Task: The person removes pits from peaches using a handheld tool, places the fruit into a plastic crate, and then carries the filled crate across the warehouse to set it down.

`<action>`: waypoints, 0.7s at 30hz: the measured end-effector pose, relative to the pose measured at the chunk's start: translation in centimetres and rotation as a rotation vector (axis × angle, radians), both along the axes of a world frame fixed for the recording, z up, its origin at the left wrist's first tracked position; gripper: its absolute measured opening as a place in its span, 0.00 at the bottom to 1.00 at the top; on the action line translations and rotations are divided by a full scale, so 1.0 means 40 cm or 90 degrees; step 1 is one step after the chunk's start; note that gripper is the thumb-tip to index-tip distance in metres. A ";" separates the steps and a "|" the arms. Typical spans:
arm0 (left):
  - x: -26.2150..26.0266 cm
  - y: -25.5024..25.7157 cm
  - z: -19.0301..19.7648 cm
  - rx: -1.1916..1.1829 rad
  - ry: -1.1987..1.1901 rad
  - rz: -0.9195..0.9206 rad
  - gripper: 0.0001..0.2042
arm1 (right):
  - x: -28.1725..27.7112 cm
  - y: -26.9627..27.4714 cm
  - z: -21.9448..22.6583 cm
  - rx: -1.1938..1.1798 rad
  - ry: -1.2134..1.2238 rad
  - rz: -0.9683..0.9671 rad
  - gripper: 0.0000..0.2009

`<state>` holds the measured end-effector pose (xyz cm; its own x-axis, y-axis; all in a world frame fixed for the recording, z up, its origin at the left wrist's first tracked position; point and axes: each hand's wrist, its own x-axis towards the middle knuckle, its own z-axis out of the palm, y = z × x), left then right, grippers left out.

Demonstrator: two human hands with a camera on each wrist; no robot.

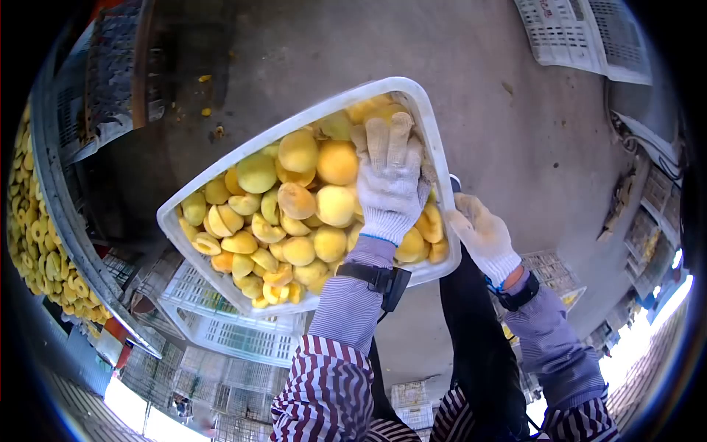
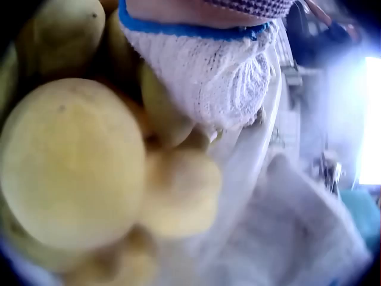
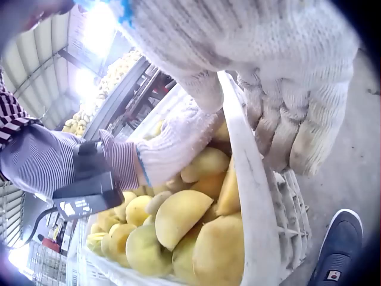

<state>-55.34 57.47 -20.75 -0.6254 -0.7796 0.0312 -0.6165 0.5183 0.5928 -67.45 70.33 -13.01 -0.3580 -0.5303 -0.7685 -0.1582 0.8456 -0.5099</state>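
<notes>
A white plastic crate holds yellow peaches, many of them cut in halves. My left hand, in a knitted white glove, lies over the fruit at the crate's far right corner, its fingers stretched out flat. In the left wrist view, the cuff of the left glove shows beside large blurred peaches, with the fingers hidden. My right hand, also gloved, grips the crate's right rim. The right wrist view shows its thumb inside the rim and its fingers outside.
A raised bin at the left holds more cut peaches. Stacked white crates stand below the held crate, and another white crate sits at the upper right. A shoe stands on the concrete floor beside the crate.
</notes>
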 end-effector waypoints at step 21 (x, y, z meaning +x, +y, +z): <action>0.310 0.216 0.206 0.109 0.026 0.131 0.31 | 0.003 0.061 0.040 0.064 0.056 0.113 0.26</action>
